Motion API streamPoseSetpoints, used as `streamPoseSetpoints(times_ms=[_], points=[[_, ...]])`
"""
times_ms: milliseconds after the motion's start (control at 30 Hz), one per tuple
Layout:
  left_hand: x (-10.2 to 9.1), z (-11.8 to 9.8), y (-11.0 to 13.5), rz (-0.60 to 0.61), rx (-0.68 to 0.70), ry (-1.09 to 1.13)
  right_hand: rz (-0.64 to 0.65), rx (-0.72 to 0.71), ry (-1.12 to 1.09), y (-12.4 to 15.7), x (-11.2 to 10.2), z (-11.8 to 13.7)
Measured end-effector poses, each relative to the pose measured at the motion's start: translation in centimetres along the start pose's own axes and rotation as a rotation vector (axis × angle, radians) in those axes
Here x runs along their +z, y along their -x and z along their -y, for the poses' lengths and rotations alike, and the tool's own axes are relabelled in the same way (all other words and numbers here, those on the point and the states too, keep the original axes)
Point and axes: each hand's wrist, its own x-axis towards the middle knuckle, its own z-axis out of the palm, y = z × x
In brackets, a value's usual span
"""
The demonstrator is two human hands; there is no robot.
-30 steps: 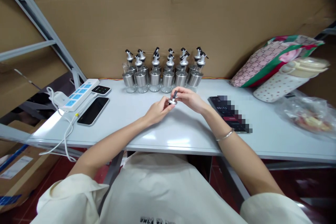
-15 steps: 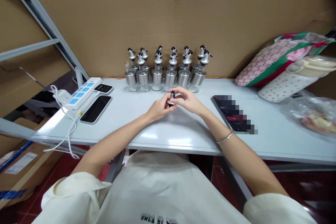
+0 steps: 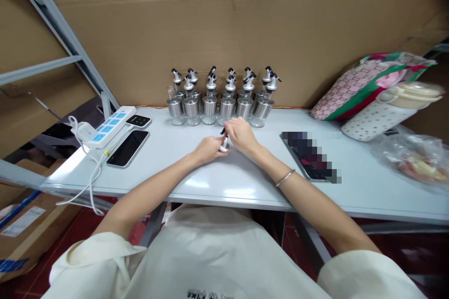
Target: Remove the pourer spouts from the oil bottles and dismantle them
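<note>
Between my two hands is a small silver-and-black pourer spout [image 3: 225, 144], held just above the table. My left hand [image 3: 209, 148] has its fingers closed round the silver base of the spout. My right hand [image 3: 241, 133] pinches its black upper end from the far side, partly covering it. Beyond my hands stand several glass oil bottles [image 3: 209, 106] with steel sleeves, in two rows; nearly all carry the same kind of spout. The front-left bottle [image 3: 176, 108] has a bare glass neck.
To the left lie a phone [image 3: 128, 148], a small black-topped device [image 3: 138, 121] and a white power strip [image 3: 112, 127] with cables. On the right are another phone [image 3: 307, 156], a dotted tumbler [image 3: 379, 117], a patterned bag [image 3: 351, 88] and a plastic bag [image 3: 417, 156]. Cardboard [image 3: 168, 28] stands behind.
The spout has tilted, its silver base now showing lower down. My right hand has turned from spread fingers over it to a closed pinch at its top.
</note>
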Motion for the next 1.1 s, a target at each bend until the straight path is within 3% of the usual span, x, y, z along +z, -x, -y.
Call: streamPoseSetpoints(times_ms=[233, 433, 633, 800, 1100], points=[[-1.3, -0.5, 0.1, -0.019, 0.021, -0.086, 0.012, 0.158, 0.033, 0.3, 0.1, -1.0], [-3.3, 0.3, 0.4, 0.003, 0.054, -0.106, 0.185, 0.264, 0.052, 1.2, -1.4, -4.6], [-2.5, 0.3, 0.5, 0.037, 0.100, -0.116, 0.304, 0.265, 0.146, 1.5, -0.1, -5.8], [-1.8, 0.1, 0.5, 0.076, 0.123, -0.133, 0.270, 0.267, 0.266, 1.7, 0.5, -6.0], [-1.9, 0.6, 0.4, 0.080, 0.118, -0.157, 0.249, 0.236, 0.364, 1.9, -0.5, -6.2]])
